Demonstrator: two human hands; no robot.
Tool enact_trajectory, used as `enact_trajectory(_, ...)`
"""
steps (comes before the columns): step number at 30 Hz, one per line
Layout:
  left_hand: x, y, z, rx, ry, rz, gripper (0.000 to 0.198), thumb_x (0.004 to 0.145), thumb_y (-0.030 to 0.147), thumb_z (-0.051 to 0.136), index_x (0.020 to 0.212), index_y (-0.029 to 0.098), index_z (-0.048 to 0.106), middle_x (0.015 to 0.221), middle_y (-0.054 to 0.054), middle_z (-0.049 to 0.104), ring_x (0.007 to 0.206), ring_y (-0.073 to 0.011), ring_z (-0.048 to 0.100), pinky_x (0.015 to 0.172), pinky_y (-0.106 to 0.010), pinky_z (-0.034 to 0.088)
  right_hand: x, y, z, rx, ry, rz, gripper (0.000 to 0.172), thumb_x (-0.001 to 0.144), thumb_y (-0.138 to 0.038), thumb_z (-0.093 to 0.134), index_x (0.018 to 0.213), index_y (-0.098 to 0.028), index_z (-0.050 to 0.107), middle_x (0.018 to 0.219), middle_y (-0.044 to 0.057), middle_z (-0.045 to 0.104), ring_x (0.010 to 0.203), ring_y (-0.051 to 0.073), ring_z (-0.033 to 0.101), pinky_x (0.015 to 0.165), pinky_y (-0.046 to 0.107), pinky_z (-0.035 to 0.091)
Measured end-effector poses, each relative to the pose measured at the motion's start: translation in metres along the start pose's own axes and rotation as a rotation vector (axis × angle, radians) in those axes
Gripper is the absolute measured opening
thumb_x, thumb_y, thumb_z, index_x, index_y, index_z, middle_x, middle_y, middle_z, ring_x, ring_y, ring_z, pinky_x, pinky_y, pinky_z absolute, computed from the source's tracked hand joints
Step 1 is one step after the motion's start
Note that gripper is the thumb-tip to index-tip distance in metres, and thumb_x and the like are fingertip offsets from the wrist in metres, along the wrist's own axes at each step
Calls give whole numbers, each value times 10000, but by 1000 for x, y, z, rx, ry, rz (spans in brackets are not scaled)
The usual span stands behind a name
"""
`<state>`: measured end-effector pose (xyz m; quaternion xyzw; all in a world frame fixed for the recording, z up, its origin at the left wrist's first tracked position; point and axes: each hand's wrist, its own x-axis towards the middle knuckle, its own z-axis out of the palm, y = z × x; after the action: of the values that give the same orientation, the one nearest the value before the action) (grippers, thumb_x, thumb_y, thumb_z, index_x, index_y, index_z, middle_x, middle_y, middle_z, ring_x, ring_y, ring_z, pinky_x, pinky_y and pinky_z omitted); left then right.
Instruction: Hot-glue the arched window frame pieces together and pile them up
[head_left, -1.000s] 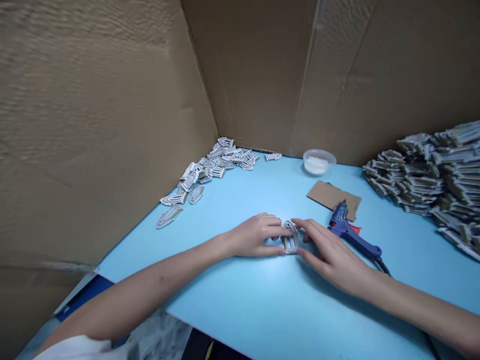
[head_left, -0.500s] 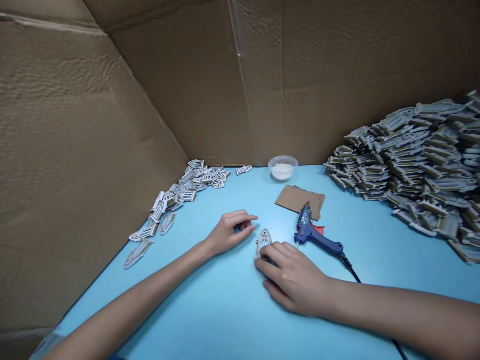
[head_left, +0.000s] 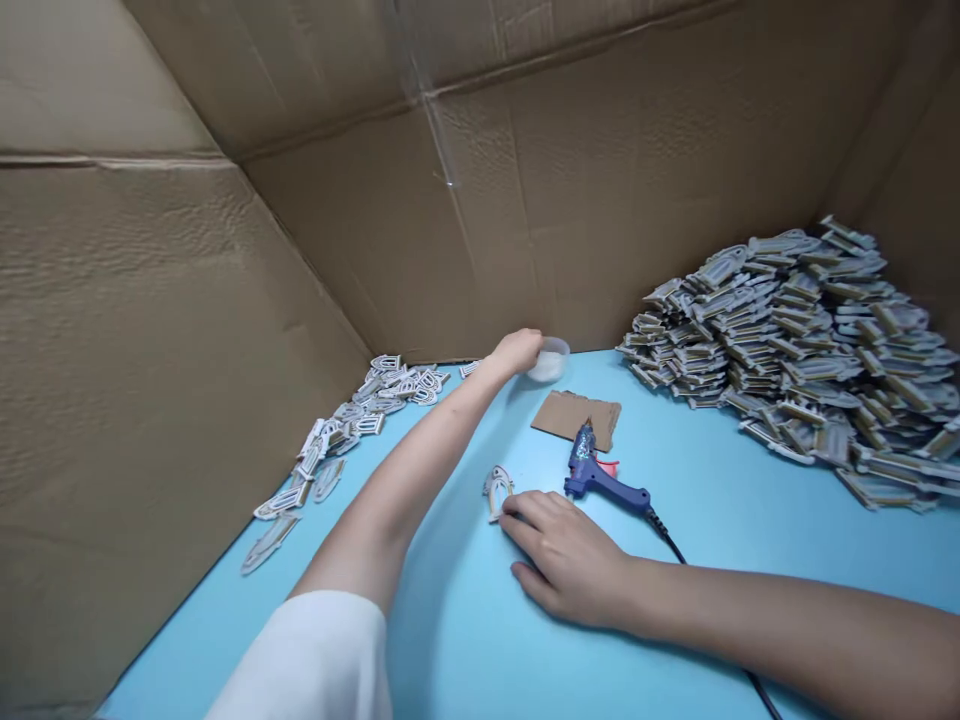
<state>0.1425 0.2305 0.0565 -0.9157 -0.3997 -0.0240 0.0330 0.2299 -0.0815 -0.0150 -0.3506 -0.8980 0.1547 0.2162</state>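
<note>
My left hand [head_left: 520, 350] reaches to the back of the table, its fingers curled at the left rim of a small clear plastic bowl [head_left: 553, 362] with white material inside. Its fingertips are mostly hidden. In front of me, my right hand [head_left: 559, 555] rests low on the blue table, fingertips against the lower right end of a small arched window-shaped piece [head_left: 497, 490]; the thumb is set apart from it. Just beyond that hand lies a blue hot glue gun [head_left: 604, 478] with a red trigger, its nozzle over a cardboard scrap [head_left: 562, 412].
A large heap of similar arched pieces [head_left: 787, 340] leans along the back right. A smaller pile [head_left: 352, 410] runs along the left edge. Cardboard walls [head_left: 510, 250] enclose the back and left. The glue gun's black cord [head_left: 667, 537] passes under my right forearm.
My left hand has gone from beside the arched piece forward to the bowl. The arched piece has turned slightly at my right fingertips. The whole view has shifted with my head.
</note>
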Motion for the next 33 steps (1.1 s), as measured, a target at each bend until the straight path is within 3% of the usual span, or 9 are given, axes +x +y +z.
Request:
enact_trajectory(8,25,1,14,18,-51,-73,361,1021,391,641,1267,127,642,1235,-102,664,1118,-199,669,982,-401,601,-1,0,-2,9,-19,-27,436,972,-310,570,1365,-123,590,1342,168,613,1213,334,564,1016,495,509)
enact_trajectory(13,17,-2,7,-74,124,-96,336,1016,381,645,1220,113,654,1235,-102,661,1146,-206,653,1022,-428,576,1,1,-2,17,-36,-32,416,977,-315,561,1341,-118,599,1353,170,605,1223,337,552,1028,502,506)
enact_trajectory(16,2,-2,-3,-190,278,-115,226,995,305,647,1067,94,685,1138,-104,687,1089,-203,654,1014,-411,551,1,2,-3,33,-48,-23,427,982,-317,555,1355,-114,596,1372,170,596,1244,337,545,1043,505,504)
enact_trajectory(19,-33,5,-8,-349,402,-136,133,932,227,655,915,98,686,963,-97,713,941,-182,662,933,-339,538,0,2,-5,60,-55,-10,438,985,-317,559,1372,-115,593,1383,168,590,1263,336,541,1058,506,503)
enact_trajectory(21,-73,13,-6,-466,458,-149,134,924,236,648,940,106,674,946,-92,720,904,-166,668,871,-291,537,0,2,-6,79,-56,-6,446,984,-306,563,1388,-119,587,1370,167,593,1260,336,544,1057,512,506)
enact_trajectory(25,-178,38,12,-729,412,-162,381,982,306,618,1307,109,587,870,-52,715,826,-138,702,767,-236,562,1,3,-8,138,-44,13,428,997,-265,542,1404,-141,585,1309,162,601,1223,325,559,1030,519,522)
enact_trajectory(27,-227,50,22,-1086,338,-193,467,962,301,681,1390,137,593,897,-50,700,851,-135,698,792,-243,571,1,4,-7,163,-45,14,413,1008,-251,524,1402,-144,587,1296,166,600,1205,324,562,1011,528,529)
enact_trajectory(30,-273,59,34,-1260,327,-246,216,930,272,740,1093,129,741,908,-69,698,845,-127,670,759,-228,546,2,5,-6,191,-38,-1,389,1019,-229,504,1390,-141,586,1307,173,602,1198,322,567,1005,536,532)
enact_trajectory(33,-287,58,39,-1299,345,-199,97,928,216,733,912,133,687,922,-80,724,862,-144,684,784,-261,549,2,7,-7,219,-9,-10,400,1032,-220,504,1424,-150,546,1323,169,601,1200,306,569,1014,522,531)
